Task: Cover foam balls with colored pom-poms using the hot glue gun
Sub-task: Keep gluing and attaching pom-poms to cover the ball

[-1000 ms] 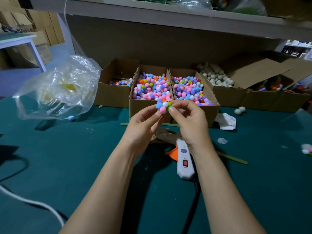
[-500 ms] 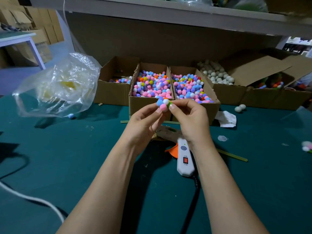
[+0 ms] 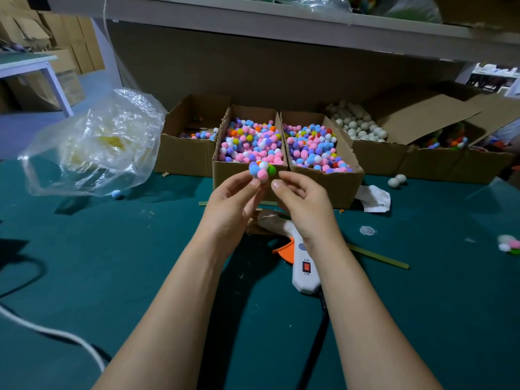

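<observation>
My left hand (image 3: 235, 199) pinches a foam ball covered in pom-poms (image 3: 261, 171), blue, pink, white and green, held up in front of the boxes. My right hand (image 3: 302, 204) is just right of the ball, fingertips a small gap away from it, holding nothing. The white and orange hot glue gun (image 3: 302, 266) lies on the green table under my right wrist, its black cord running toward me. Two cardboard boxes of loose colored pom-poms (image 3: 250, 144) (image 3: 312, 150) stand right behind the ball. A box of bare white foam balls (image 3: 356, 125) sits further right.
A crumpled clear plastic bag (image 3: 92, 147) lies at the left. A nearly empty box (image 3: 194, 130) is left of the pom-pom boxes. Two loose foam balls (image 3: 396, 180), a white tissue (image 3: 375, 198), a thin stick (image 3: 377, 256) and a pom-pom cluster (image 3: 509, 244) lie right. A shelf hangs overhead.
My right fingers, which were touching the ball, have come off it and moved slightly right. The left hand still holds the ball in about the same place.
</observation>
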### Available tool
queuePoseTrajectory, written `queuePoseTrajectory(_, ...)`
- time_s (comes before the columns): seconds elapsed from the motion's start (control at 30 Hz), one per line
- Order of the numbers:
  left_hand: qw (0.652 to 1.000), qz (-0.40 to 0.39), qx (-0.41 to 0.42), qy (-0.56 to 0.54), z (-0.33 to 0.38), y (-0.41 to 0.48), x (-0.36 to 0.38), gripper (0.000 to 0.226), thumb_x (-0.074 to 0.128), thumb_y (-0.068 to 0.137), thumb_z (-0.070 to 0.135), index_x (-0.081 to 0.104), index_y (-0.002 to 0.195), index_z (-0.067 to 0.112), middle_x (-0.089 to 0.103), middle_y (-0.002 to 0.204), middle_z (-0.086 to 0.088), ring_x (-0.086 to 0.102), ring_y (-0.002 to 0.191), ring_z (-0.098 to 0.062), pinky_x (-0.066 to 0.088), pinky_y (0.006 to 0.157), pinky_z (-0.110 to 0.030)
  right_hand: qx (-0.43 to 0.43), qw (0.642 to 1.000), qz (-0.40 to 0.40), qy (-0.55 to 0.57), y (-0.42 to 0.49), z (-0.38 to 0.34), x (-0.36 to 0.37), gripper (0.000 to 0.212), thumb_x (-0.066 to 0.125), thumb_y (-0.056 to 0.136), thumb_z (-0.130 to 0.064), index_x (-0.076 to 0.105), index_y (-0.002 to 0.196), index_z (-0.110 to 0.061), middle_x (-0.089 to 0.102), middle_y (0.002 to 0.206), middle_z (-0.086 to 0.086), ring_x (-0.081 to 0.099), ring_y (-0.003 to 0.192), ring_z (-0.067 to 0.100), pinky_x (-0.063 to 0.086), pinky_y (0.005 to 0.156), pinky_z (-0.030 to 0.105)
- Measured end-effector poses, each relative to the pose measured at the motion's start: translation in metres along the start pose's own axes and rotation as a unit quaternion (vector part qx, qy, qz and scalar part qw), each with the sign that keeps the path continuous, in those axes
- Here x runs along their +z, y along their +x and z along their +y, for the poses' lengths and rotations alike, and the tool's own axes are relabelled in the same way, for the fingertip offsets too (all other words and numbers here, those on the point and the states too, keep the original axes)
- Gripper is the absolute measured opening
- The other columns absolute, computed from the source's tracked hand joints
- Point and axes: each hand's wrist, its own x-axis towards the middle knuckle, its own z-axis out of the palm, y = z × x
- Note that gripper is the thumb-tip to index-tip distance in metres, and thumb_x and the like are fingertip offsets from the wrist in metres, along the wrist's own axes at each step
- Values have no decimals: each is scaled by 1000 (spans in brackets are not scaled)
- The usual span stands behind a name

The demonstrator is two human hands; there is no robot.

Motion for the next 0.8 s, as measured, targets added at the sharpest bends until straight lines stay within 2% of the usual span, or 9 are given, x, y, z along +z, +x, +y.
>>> queuePoseTrajectory(0.07,998,21,21,55,-3,0,1,31,72,73,20,70,104,13,75,103,-3,69,104,-15,54,85,-22,20,1000,-11,-1,-1,2,2,15,66,90,-28,66,105,-30,67,102,-13,61,102,7,54,83,26)
queuePoseTrajectory(0.17,994,29,39,102,-8,-1,5,38,74,72,27,67,107,14,72,111,-7,68,109,-19,53,92,-28,34,999,4,19,-2,3,7,11,66,89,-32,67,100,-35,70,100,-13,62,101,8,53,75,24)
queuePoseTrajectory(0.3,993,31,39,112,-11,-1,6,17,70,87,17,67,104,17,73,108,-6,69,106,-20,55,86,-26,65,995,13,76,-2,3,10,21,67,87,-37,71,105,-29,73,96,-13,66,95,7,55,68,22)
queuePoseTrajectory(0.37,991,20,40,127,-10,-2,6,14,66,91,14,68,104,18,72,109,-7,68,107,-19,54,86,-27,71,993,9,93,-3,2,10,24,68,87,-36,71,108,-27,73,96,-12,67,95,8,56,67,22)
queuePoseTrajectory(0.47,985,23,38,168,-8,-4,8,15,63,93,14,70,102,24,74,102,0,69,98,-11,53,75,-21,62,993,23,96,-3,1,10,19,68,87,-34,71,104,-27,74,95,-10,68,95,10,57,71,25)
queuePoseTrajectory(0.53,980,31,28,195,-5,-5,10,14,61,95,17,71,100,26,73,95,5,68,90,-7,52,71,-20,50,994,37,89,-2,0,9,17,69,86,-32,70,102,-26,74,94,-9,68,94,10,56,70,23)
queuePoseTrajectory(0.63,967,44,27,249,0,-6,12,13,61,95,34,72,93,27,72,88,10,63,82,-6,51,72,-26,44,993,59,91,-2,0,7,13,71,85,-27,66,97,-30,72,96,-8,67,95,9,56,76,23)
queuePoseTrajectory(0.73,926,114,135,334,2,-7,10,27,61,91,48,66,80,24,67,80,8,55,70,0,45,67,-17,26,995,54,85,-1,-1,3,15,73,83,-24,63,92,-31,72,94,-8,68,93,8,56,77,23)
queuePoseTrajectory(0.8,899,126,221,356,6,-9,10,21,62,91,47,64,86,27,65,96,1,57,79,3,44,70,-10,33,997,-15,63,-3,-5,0,13,73,83,-23,65,92,-28,74,92,-5,69,91,8,56,76,24)
